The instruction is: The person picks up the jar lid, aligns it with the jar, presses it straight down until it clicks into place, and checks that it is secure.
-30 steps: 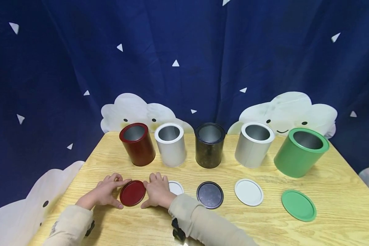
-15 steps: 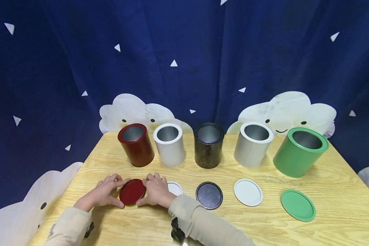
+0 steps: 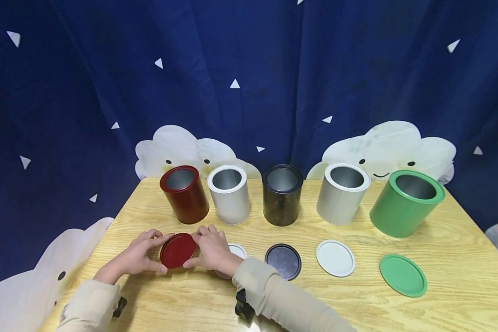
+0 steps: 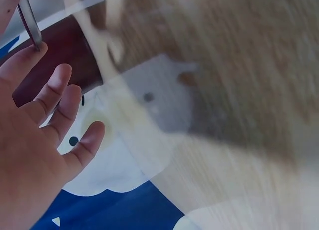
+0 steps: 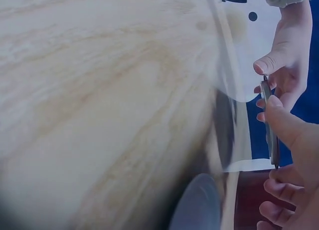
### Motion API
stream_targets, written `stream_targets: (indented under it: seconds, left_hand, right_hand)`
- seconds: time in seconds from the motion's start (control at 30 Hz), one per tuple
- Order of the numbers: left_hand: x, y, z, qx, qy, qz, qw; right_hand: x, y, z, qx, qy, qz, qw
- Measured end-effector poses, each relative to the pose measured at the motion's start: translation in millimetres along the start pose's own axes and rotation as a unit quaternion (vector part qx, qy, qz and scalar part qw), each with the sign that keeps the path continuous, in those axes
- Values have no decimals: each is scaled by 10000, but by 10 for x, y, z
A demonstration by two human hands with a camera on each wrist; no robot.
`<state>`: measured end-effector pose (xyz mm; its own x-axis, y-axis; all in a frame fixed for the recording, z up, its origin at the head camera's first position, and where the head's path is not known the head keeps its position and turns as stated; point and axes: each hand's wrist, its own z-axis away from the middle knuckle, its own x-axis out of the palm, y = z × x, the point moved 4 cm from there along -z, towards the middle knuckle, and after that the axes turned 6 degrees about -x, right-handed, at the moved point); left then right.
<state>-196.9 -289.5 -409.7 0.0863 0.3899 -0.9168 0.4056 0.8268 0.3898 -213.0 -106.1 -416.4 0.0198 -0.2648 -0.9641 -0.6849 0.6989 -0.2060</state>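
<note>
1. Red lid [image 3: 177,250], lower left of the frame, tilted with its face toward the camera, lifted off the wooden table [image 3: 460,276].
2. Left hand [image 3: 139,252] and right hand [image 3: 213,249] pinch its opposite edges.
3. Five open tins; four lids lying flat.

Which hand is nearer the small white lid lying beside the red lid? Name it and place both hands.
Right. The right hand grips the red lid and partly covers the small white lid; the left hand has its grip on the red lid's far side.
</note>
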Motion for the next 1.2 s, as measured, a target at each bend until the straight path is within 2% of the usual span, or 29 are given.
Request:
stream_targets:
  seconds: [0.3, 0.47, 0.7, 0.9, 1.07, 1.2]
  left_hand:
    - [-103, 54, -13, 173, 159, 340, 9991]
    - [-164, 68, -18, 162, 197, 517, 9983]
    - [-252, 120, 5, 192, 279, 767, 9965]
    - [-325, 93, 47, 74, 440, 1055, 9934]
    - [-386, 109, 79, 303, 513, 1172, 9913]
    - [-437, 124, 20, 400, 648, 1242, 9893]
  right_hand:
    - [-121, 23, -13, -182, 106, -101, 9997]
    - [-199, 27, -15, -310, 224, -255, 9989]
    - [-291, 24, -5, -532, 547, -489, 9959]
    - [-318, -6, -38, -772, 846, -578, 9917]
    - [-338, -26, -52, -881, 966, -746, 9886]
    - [-432, 17, -94, -997, 1103, -755, 9860]
